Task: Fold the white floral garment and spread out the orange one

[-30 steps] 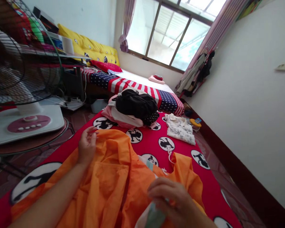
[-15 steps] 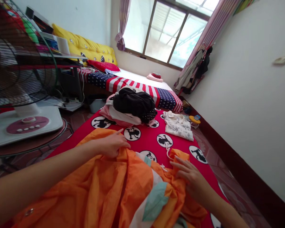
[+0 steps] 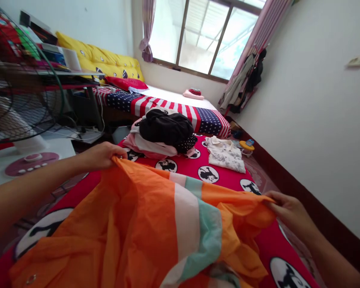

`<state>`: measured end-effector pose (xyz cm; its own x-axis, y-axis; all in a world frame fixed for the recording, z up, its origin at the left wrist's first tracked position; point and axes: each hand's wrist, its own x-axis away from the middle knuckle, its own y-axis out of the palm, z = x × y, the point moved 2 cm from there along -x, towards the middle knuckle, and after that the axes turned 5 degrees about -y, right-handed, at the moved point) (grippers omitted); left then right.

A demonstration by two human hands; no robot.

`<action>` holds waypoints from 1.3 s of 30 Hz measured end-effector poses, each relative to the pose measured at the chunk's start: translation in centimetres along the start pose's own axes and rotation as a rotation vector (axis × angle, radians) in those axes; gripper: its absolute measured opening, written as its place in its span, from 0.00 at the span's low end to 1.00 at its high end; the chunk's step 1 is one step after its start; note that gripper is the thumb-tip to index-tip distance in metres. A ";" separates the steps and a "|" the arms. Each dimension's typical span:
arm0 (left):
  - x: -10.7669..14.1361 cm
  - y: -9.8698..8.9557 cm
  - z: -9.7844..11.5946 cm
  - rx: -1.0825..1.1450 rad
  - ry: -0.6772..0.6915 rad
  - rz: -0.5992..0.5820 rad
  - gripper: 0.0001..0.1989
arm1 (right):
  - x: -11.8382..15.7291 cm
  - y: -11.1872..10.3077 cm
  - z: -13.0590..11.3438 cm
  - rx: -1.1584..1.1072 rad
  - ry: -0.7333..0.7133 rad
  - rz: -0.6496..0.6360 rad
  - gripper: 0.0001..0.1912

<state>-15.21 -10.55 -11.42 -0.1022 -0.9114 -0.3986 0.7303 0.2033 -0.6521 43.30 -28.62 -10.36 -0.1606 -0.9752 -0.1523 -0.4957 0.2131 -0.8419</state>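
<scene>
An orange jacket (image 3: 150, 212) with white and mint-green bands spreads across the near part of the red surface, its top edge pulled taut between my hands. My left hand (image 3: 103, 155) pinches one corner of that edge, raised a little above the red cloth. On the other side, my right hand (image 3: 288, 210) grips the opposite end, with the fabric bunched at its fingers. The lower part of the jacket lies in loose folds, and a metal snap shows at its lower left.
Ahead on the red monkey-print cloth (image 3: 192, 170) sits a heap of clothes (image 3: 168, 128), black on top. To its right lies a folded white patterned shirt (image 3: 225, 155). A fan (image 3: 30, 132) stands at left; behind is a bed with a flag-pattern cover (image 3: 168, 106).
Both hands have moved apart and taken hold of the jacket's edge. The fabric between them has gone from crumpled to stretched and slightly lifted.
</scene>
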 end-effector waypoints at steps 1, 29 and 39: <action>-0.6 0.9 0.5 -0.127 0.072 -0.124 0.08 | -1.2 0.5 0.0 0.056 0.008 0.021 0.18; 5.9 8.3 3.7 -0.588 0.140 -0.320 0.05 | 0.3 11.6 -17.1 -0.702 0.073 -1.083 0.07; -2.1 10.0 3.2 -0.151 -0.026 0.149 0.24 | -12.2 9.8 -13.2 -1.060 0.106 0.402 0.22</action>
<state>-5.54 -7.76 -15.01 0.0187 -0.8757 -0.4826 0.6265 0.3864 -0.6769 29.10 -13.87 -9.95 -0.5172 -0.8257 -0.2252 -0.8558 0.5015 0.1269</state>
